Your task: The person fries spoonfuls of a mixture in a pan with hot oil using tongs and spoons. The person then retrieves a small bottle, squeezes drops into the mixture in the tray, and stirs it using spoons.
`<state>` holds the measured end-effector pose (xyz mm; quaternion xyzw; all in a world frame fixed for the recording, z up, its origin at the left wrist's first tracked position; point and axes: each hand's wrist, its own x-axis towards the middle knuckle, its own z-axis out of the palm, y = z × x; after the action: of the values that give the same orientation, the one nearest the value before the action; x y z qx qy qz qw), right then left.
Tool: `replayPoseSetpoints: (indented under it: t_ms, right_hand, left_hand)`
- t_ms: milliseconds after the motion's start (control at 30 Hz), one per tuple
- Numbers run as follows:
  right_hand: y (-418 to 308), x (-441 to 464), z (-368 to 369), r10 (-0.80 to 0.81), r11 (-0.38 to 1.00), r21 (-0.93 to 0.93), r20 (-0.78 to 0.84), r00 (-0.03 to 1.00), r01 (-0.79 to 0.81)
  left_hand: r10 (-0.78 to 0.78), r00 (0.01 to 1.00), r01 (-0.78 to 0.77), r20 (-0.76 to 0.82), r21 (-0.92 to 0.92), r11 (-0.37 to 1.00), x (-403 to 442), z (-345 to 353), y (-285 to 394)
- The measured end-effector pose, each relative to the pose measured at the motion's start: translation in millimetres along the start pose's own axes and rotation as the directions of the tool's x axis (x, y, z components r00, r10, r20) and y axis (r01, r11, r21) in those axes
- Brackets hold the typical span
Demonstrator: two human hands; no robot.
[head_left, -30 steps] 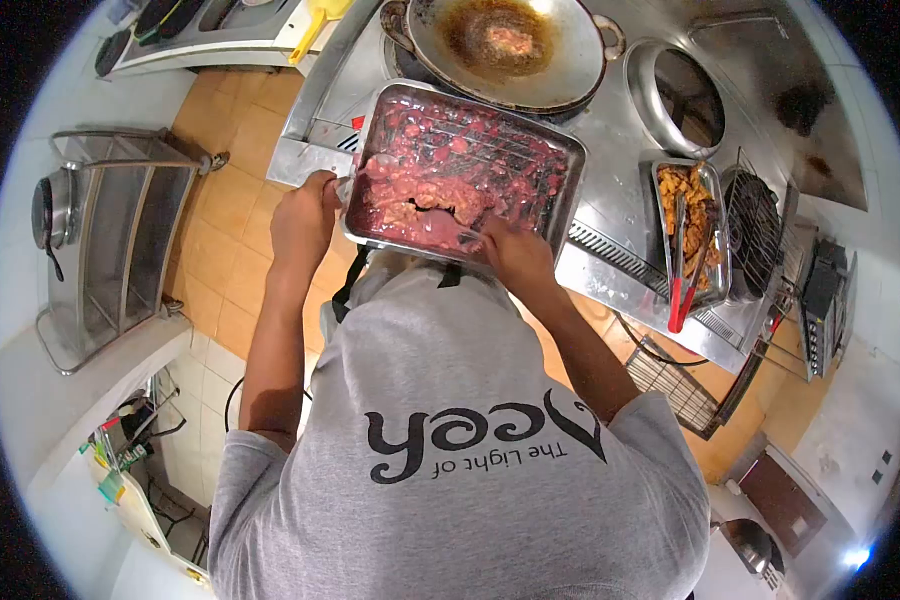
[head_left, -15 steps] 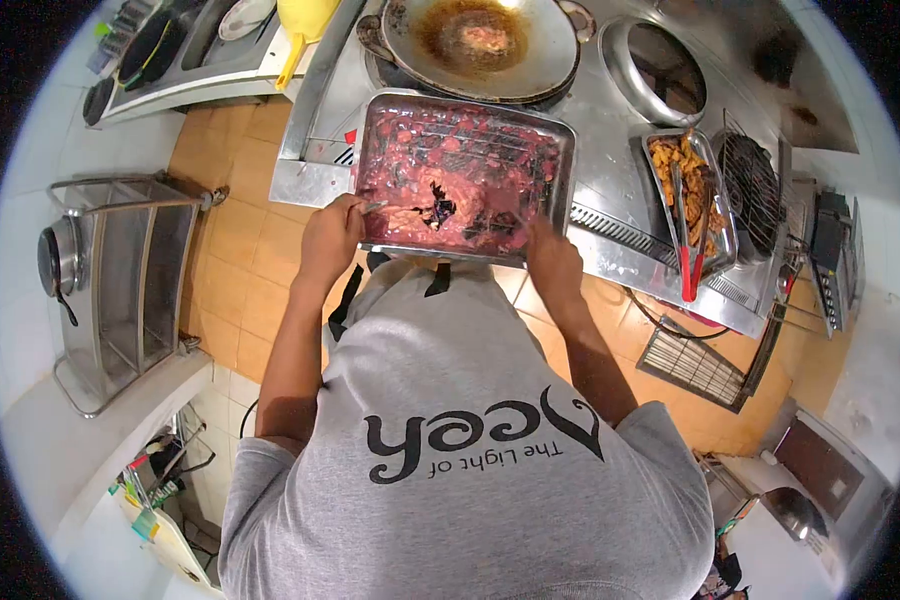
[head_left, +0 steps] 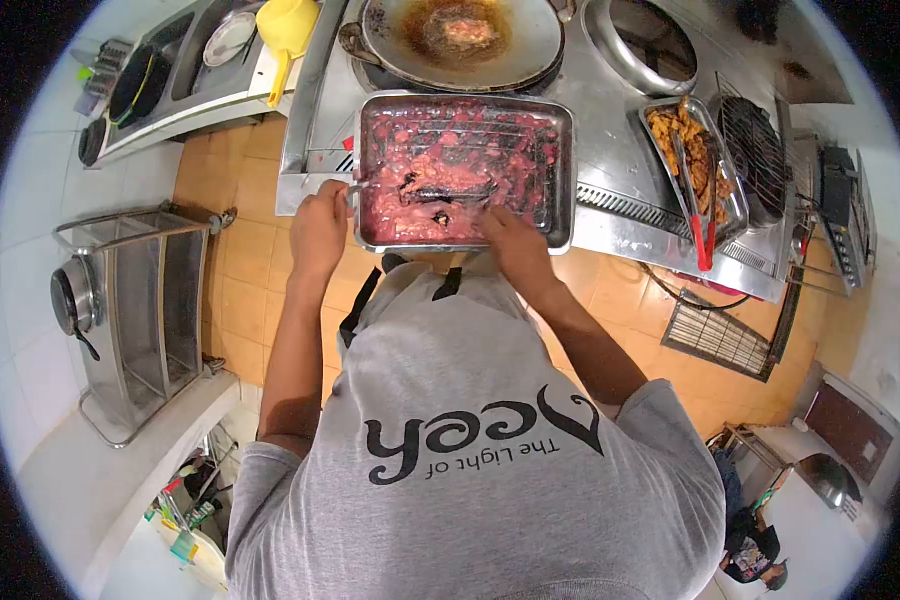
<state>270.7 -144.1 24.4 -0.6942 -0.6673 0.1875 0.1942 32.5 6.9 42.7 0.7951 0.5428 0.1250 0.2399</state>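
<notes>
Steel counter [head_left: 610, 165], orange tile floor [head_left: 240, 270] before it. Metal tray [head_left: 567, 180] lies at the counter's front, directly ahead of you, its near rim showing past the counter edge. Red mix [head_left: 410, 210] spreads across the tray, wet and lumpy.

Your left hand [head_left: 320, 232]: at the tray's left rim, fingers curled, pinching a slim metal piece [head_left: 359, 187]; exact shape too small to tell. Your right hand [head_left: 515, 245]: over the tray's near rim, right of centre, fingers bent toward the mix; cannot tell whether they are pressed together or pinching anything.

Around the tray: wok [head_left: 385, 45] just beyond it; steel ring [head_left: 610, 60] beyond and to the right; second tray [head_left: 742, 205] to the right, with browned pieces [head_left: 677, 125] and red-handled tongs [head_left: 707, 250]; yellow dipper [head_left: 288, 25] beyond and to the left.

Change vs. half a second ago: your right hand has shifted left from the tray's near right corner; your left hand remains by the left rim. Single dark gap in the mix is now a longer dark streak plus a small patch nearer you.
</notes>
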Motion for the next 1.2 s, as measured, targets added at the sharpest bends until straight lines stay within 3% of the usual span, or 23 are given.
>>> replayPoseSetpoints:
  t_ms: [33, 67, 167, 267, 367, 467, 567, 667, 767, 867, 967, 1100, 1200]
  right_hand:
    - [3, -4, -6, 0.057, 0.998, -0.021, 0.065, 0.996, -0.056]
    - [7, -9, -7, 0.016, 1.0, 0.022, -0.011, 1.0, -0.016]
    - [8, -14, -4, 0.086, 0.992, 0.076, 0.143, 0.986, -0.098]
    - [2, -8, -4, 0.023, 0.996, 0.086, 0.082, 0.996, -0.03]
    - [1, -3, -17, 0.067, 0.991, 0.115, 0.068, 0.995, -0.075]
    - [-1, -6, -26, 0.049, 0.99, 0.118, 0.186, 0.981, -0.071]
    - [8, 0, 8, -0.032, 0.998, 0.049, 0.133, 0.991, 0.025]
    - [4, 26, 11, 0.074, 0.995, -0.073, 0.143, 0.987, -0.064]
    - [18, 32, 5, 0.039, 0.999, 0.025, -0.019, 0.999, -0.038]
    - [20, 33, -27, 0.124, 0.992, 0.026, -0.094, 0.988, -0.122]
    - [46, 40, 3, 0.271, 0.962, -0.022, -0.079, 0.959, -0.273]
    - [38, 42, 24, 0.087, 0.996, -0.027, 0.06, 0.994, -0.086]
    - [28, 37, 15, -0.001, 0.999, 0.048, 0.186, 0.983, -0.008]
  left_hand:
    - [0.017, 1.0, -0.016, -0.015, 0.016, 1.0, 0, 6, -3]
    - [0.032, 0.999, -0.031, -0.029, 0.033, 0.999, 1, 12, -6]
    - [0.086, 0.996, -0.086, -0.038, -0.005, 0.996, 1, 15, -4]
    - [0.115, 0.992, -0.117, -0.052, -0.026, 0.993, 6, 16, -7]
    - [0.11, 0.992, -0.109, -0.063, 0.016, 0.994, 8, 13, -11]
    - [0.093, 0.993, -0.092, -0.069, 0.02, 0.996, 8, 6, -7]
    - [0.101, 0.994, -0.1, -0.034, 0.011, 0.995, 8, 10, -5]
    - [0.085, 0.996, -0.085, -0.006, -0.002, 0.996, 9, 13, -6]
    - [0.093, 0.996, -0.093, 0.011, -0.009, 0.996, 10, 12, -10]
    - [0.121, 0.992, -0.119, 0.042, -0.046, 0.992, 6, 11, -8]
    - [0.17, 0.982, -0.158, 0.08, -0.137, 0.978, 0, 6, -4]
    - [0.09, 0.994, -0.077, 0.061, -0.184, 0.98, 4, -9, -10]
    - [0.082, 0.994, -0.087, -0.066, -0.076, 0.993, 14, -23, -3]
